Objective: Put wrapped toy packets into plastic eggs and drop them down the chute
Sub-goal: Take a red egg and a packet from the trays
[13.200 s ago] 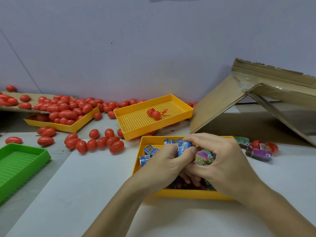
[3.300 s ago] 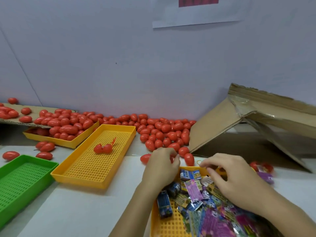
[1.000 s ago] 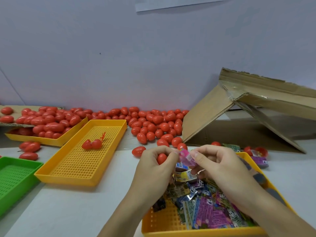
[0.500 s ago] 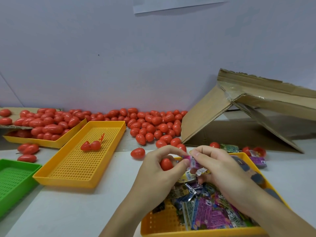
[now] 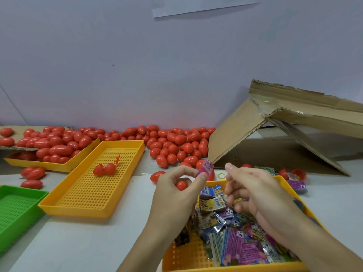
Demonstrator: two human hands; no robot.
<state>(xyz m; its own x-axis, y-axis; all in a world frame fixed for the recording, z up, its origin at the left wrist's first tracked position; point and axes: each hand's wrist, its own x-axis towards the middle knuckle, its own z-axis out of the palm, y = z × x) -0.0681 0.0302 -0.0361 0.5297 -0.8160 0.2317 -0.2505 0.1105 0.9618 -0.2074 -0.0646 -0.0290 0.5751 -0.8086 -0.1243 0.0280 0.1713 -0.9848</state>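
The left hand is up over the near yellow tray, thumb and forefinger pinching a small pink packet that stands upright, while the other fingers curl round a red plastic egg; only a sliver of that egg shows between the fingers, so I cannot tell whether it is open or snapped together. The right hand sits just beside it, fingers loosely bent and holding nothing that I can see, its forefinger tip close to the packet but apart from it. Beneath both hands the tray is heaped with wrapped toy packets, purple, blue and yellow, and much of the heap is covered by the wrists; the tray's near edge runs out of the bottom of the view. Behind the hands a brown cardboard chute leans up against the wall, its right end cut off by the frame and its underside in shadow. A big drift of red eggs lies along the wall on the desk. To the left, a second yellow perforated tray holds one opened egg, a further yellow tray is piled with eggs, and a green tray is half out of frame. Past the right hand lie a few more packets and egg halves, hard to make out.
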